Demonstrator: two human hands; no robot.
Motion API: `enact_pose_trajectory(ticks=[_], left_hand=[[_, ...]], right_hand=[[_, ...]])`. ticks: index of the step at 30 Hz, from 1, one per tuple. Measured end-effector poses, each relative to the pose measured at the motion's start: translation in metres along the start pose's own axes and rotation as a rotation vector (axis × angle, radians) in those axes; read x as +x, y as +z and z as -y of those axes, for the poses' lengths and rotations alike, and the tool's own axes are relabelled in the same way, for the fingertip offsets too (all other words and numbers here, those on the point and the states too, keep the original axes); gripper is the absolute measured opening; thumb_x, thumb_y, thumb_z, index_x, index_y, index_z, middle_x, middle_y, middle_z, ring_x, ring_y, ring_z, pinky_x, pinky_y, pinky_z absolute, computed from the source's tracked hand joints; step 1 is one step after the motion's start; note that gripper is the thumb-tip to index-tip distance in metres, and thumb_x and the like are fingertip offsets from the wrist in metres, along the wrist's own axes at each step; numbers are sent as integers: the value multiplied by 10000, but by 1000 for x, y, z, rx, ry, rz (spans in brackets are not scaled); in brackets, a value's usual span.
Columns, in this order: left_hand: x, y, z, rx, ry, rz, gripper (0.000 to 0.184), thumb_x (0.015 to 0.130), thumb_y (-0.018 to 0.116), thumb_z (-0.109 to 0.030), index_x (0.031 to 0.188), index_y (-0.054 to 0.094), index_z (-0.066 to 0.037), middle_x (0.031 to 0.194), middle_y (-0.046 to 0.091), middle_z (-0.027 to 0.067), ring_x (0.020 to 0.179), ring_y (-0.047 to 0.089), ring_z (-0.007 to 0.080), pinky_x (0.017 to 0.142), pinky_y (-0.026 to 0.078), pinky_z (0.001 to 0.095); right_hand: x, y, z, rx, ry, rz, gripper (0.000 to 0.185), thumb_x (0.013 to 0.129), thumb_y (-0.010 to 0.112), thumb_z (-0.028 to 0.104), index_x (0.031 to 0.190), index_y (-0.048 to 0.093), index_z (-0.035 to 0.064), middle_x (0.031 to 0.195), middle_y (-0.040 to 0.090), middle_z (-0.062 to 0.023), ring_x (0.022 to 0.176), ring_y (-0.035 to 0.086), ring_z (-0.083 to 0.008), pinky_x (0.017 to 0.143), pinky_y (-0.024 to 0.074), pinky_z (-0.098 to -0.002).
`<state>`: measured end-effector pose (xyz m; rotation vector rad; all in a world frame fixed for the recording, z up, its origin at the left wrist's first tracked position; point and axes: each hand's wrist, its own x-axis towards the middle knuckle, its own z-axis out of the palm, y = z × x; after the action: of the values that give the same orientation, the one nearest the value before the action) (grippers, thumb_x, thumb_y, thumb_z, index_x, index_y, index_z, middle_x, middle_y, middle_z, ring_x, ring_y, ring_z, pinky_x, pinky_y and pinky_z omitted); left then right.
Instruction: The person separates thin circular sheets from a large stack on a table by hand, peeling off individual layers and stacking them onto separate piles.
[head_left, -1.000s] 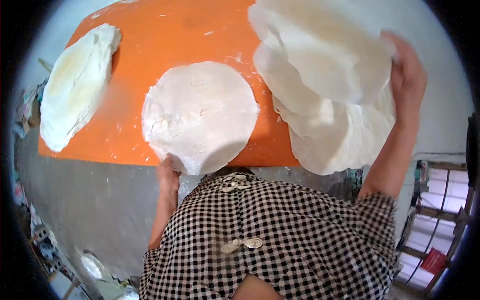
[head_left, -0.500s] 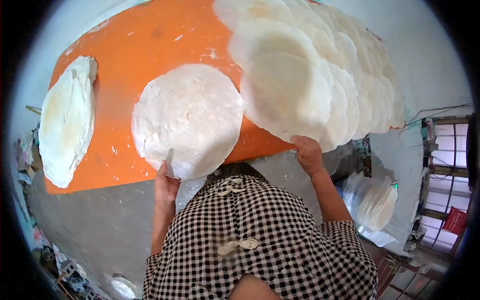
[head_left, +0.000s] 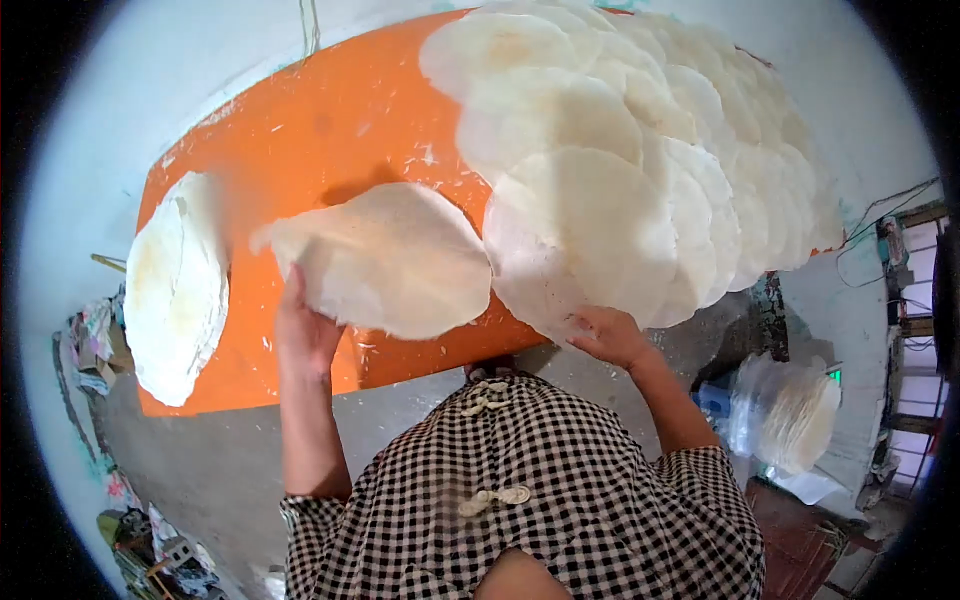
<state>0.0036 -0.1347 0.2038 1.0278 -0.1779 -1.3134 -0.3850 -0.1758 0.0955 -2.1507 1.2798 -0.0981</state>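
Observation:
A thin round flatbread [head_left: 400, 265] is partly lifted off the orange table, its left side bent up. My left hand [head_left: 308, 325] grips it near its lower left edge, thumb in front. At the lower edge of the nearest sheet [head_left: 590, 220] in the overlapping spread of pale flatbreads [head_left: 700, 130], my right hand [head_left: 608, 335] rests with its fingers against the edge; whether it pinches the sheet is hard to tell. A folded-looking stack of flatbreads [head_left: 178, 290] lies at the table's left end.
The orange table [head_left: 300, 120] runs along a pale wall. Below right stands a bagged stack of round sheets [head_left: 795, 415]. Clutter [head_left: 165, 550] lies on the floor at lower left, and a barred window [head_left: 915, 350] is at the right edge.
My left hand has lifted and bent the middle flatbread, which lay flat before. The sheet at my right hand has come down onto the right-hand spread. The view has shifted.

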Motion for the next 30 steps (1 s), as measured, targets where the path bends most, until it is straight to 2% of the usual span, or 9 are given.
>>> enact_pose_trajectory(ticks=[7, 10, 13, 17, 19, 22, 24, 27, 30], left_hand=[[45, 119, -35, -35, 99, 597, 401, 928, 374, -336, 1188, 436, -37, 1160, 521, 70, 1083, 485, 210, 889, 404, 375], [45, 132, -33, -127, 140, 664, 421, 925, 388, -330, 1216, 414, -28, 1210, 490, 88, 1107, 471, 232, 932, 385, 379], [52, 119, -10, -150, 98, 581, 515, 891, 466, -326, 1292, 334, -32, 1301, 413, 119, 1173, 415, 290, 1001, 318, 444], [105, 45, 50, -71, -50, 274, 526, 900, 449, -310, 1325, 295, -42, 1323, 391, 116, 1127, 452, 274, 987, 334, 436], [119, 4, 84, -76, -192, 205, 454, 907, 422, -338, 1256, 383, -49, 1259, 457, 112, 1019, 510, 241, 909, 396, 415], [99, -33, 99, 174, -378, -96, 391, 906, 402, -376, 1121, 466, -55, 1155, 520, 98, 916, 537, 215, 824, 430, 375], [82, -69, 100, 115, -341, 83, 354, 900, 404, -389, 1017, 488, -66, 1060, 552, 96, 936, 546, 236, 807, 427, 364], [38, -90, 98, -38, -301, 107, 360, 876, 465, -400, 1015, 504, -70, 986, 591, 85, 912, 577, 234, 778, 456, 366], [-24, -110, 114, -104, -333, 125, 409, 881, 438, -404, 1072, 479, -45, 1068, 561, 135, 1011, 541, 272, 825, 431, 395]], right_hand=[[20, 37, 6, -18, -19, -57, 297, 733, 569, 294, 968, 583, 112, 872, 610, -111, 833, 575, -306, 715, 463, -418], [22, 36, 7, -29, -15, -58, 273, 738, 558, 262, 959, 576, 102, 883, 602, -117, 838, 568, -310, 717, 460, -420], [20, 40, 4, 12, -53, -139, 251, 743, 554, 250, 941, 568, 96, 887, 592, -123, 837, 563, -316, 711, 457, -423], [31, 52, 29, -60, -106, -188, 236, 753, 556, 247, 927, 558, 87, 873, 578, -129, 830, 560, -316, 697, 453, -432], [30, 49, 32, -125, -96, -148, 235, 756, 557, 245, 924, 555, 81, 865, 574, -128, 830, 560, -312, 691, 452, -435], [33, 44, 43, -179, -82, -48, 230, 764, 555, 240, 920, 550, 71, 861, 572, -127, 834, 560, -309, 687, 452, -438], [35, 42, 55, -160, -136, -60, 217, 773, 554, 235, 910, 548, 67, 862, 573, -129, 836, 558, -311, 685, 451, -437], [42, 29, 75, -153, -135, 29, 217, 790, 559, 250, 899, 568, 63, 857, 596, -135, 807, 575, -316, 668, 466, -420], [28, 36, 78, 65, -298, -64, 228, 794, 574, 260, 907, 593, 62, 852, 617, -152, 765, 594, -321, 653, 480, -399]])
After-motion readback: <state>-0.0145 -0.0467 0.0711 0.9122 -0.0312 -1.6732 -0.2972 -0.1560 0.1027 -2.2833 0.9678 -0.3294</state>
